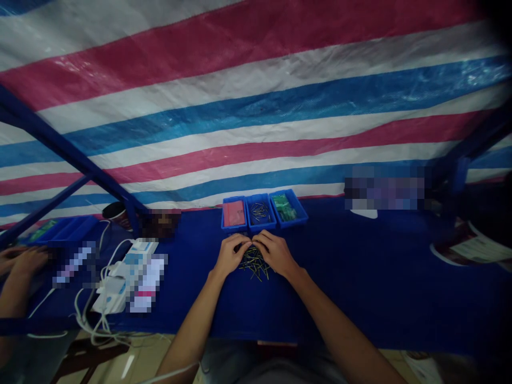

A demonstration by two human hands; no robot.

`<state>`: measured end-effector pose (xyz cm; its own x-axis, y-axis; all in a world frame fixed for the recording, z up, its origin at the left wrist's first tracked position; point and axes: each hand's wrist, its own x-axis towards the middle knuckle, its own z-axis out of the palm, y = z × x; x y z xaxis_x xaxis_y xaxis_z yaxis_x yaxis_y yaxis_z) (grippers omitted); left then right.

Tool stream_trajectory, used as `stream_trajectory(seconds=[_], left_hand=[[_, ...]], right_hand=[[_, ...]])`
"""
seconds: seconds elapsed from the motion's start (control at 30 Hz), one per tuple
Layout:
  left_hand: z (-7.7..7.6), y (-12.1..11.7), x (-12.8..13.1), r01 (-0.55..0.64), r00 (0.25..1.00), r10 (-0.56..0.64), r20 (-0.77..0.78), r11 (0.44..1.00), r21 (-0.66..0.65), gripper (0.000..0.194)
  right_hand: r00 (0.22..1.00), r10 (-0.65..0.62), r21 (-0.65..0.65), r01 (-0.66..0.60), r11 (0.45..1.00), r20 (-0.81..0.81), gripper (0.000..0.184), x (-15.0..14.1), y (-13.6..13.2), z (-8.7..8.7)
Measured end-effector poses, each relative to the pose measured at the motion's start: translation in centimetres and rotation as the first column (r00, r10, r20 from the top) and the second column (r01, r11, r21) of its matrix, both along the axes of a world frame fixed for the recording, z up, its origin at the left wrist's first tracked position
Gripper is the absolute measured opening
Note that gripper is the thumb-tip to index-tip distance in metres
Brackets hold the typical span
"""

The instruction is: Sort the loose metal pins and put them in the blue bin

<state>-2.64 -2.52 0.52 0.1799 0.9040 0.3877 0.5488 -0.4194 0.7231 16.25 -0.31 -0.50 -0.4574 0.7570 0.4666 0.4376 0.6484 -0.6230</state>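
Stick pile: thin sticks (256, 265) are heaped loosely on the blue table (340, 298), between the wrists and on the body side of the fingertips
Long axes: crossed at many angles, so no single direction is shared by the heap
Left hand (232, 253): curled in from the heap's left, thumb and fingertips drawn together
Right hand (276, 252): mirrored from the right, its tips brought against or just beside the left's; whether a stick is pinched cannot be told
Nearer hand: neither clearly favoured
Middle tray (263, 226): placed just beyond the fingertips, with loose thin pieces held inside
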Motion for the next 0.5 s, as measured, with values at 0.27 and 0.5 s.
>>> stream_trajectory(seconds=[0.27, 0.5], left_hand=[[0.14, -0.06, -0.05, 0.011, 1.000, -0.011, 0.015, 1.000, 0.021, 0.018], [0.17, -0.15, 0.03, 0.012, 0.999, -0.013, 0.029, 1.000, 0.026, 0.019]], right_hand=[[0.997, -0.024, 0.016, 0.023, 1.000, 0.068, 0.024, -0.10, 0.00, -0.06], [0.991, -0.082, 0.039, 0.079, 0.996, 0.107, 0.026, -0.23, -0.13, -0.03]])
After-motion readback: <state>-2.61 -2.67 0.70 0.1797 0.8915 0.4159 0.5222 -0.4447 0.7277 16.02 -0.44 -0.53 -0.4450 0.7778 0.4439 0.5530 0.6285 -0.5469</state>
